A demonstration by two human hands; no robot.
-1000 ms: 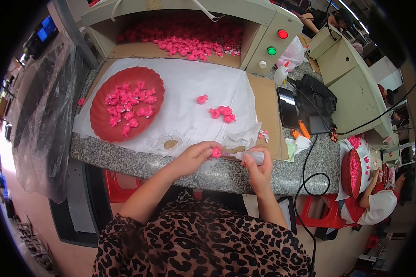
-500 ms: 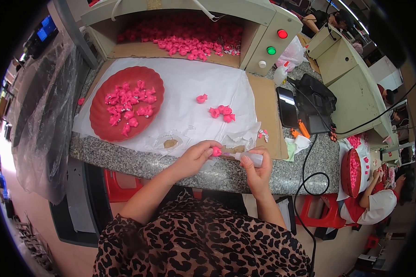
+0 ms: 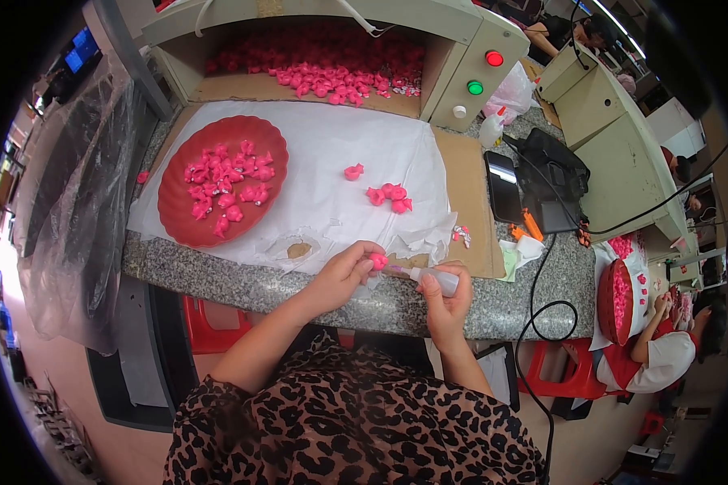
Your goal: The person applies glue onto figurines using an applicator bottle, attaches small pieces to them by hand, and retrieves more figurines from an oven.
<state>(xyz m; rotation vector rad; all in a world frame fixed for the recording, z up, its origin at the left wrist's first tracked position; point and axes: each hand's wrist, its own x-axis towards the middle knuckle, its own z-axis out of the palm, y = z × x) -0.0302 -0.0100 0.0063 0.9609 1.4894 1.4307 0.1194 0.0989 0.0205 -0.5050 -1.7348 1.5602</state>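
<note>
Standing by speckled counter [image 3: 218, 273]: red stools [image 3: 584, 373].

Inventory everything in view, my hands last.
Held piece: one, pink, left hand
Squeeze bottle: one, translucent, right hand
Paper: one, white, on bench
Loose pieces: about five, pink, on paper
Dish: one, red, paper's left
Dish pieces: many, pink, in dish
Box: one, beige, bench's far side
Piled pieces: many, pink, in box
Buttons: three, red, green, white, box's right
Bag: one, black, bench's right
Phone: one, black, beside bag
Stools: at least two, red, below bench
Co-workers: several, varied clothing, right side
Hands: two, bare, near edge
</note>
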